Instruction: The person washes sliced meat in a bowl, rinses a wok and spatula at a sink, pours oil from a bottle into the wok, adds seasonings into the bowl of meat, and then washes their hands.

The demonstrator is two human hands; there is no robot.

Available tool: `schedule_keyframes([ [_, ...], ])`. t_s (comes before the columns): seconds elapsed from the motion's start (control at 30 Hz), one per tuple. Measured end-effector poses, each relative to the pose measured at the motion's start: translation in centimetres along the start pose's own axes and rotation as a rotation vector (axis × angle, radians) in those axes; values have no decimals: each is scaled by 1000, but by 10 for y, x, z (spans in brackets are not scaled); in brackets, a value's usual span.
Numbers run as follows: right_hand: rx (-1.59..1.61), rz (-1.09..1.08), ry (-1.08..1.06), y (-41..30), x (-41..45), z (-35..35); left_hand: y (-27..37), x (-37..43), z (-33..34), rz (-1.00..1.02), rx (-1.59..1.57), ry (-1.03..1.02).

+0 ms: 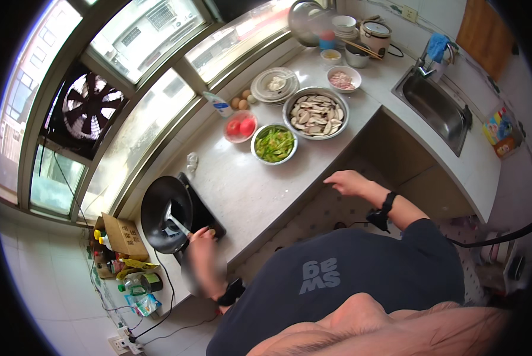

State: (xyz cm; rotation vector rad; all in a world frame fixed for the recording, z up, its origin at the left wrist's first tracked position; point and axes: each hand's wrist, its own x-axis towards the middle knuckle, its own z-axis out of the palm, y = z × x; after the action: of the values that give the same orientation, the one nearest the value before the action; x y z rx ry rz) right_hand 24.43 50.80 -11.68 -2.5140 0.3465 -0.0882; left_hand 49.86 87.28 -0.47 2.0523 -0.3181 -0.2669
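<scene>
My left hand [202, 242], partly blurred, is closed around the handle of a metal spatula [177, 221]. The spatula's blade rests inside a black wok [152, 213], which sits on a black cooktop [201, 209] at the counter's left end. My right hand [348, 182] hangs in front of the counter edge with nothing visible in it, fingers partly bent and somewhat apart. Nearest to it on the counter are a metal bowl of cut green vegetables [274, 144] and a larger metal bowl of sliced mushrooms [315, 113].
Tomatoes [233, 127] in a pinkish bowl, eggs [239, 103], stacked plates [259, 91] and a bowl of chopped meat [342, 81] stand farther back. A rice cooker [375, 40] and a sink [435, 107] are at right. Left of the wok are a cardboard box [124, 236] and bottles [137, 284].
</scene>
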Motion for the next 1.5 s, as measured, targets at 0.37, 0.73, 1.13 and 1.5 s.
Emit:
schedule_keyframes([
  [0.37, -93, 284, 89, 137, -45, -120, 72, -4, 277, 71, -136, -1072],
  [0.73, -193, 353, 161, 280, 62, -198, 138, 51, 413, 19, -127, -1149],
  [1.13, -470, 65, 119, 365, 139, -207, 219, 33, 543, 9, -97, -1169],
  [1.5, -197, -54, 54, 398, 136, -254, 204, 17, 573, -152, -141, -1097],
])
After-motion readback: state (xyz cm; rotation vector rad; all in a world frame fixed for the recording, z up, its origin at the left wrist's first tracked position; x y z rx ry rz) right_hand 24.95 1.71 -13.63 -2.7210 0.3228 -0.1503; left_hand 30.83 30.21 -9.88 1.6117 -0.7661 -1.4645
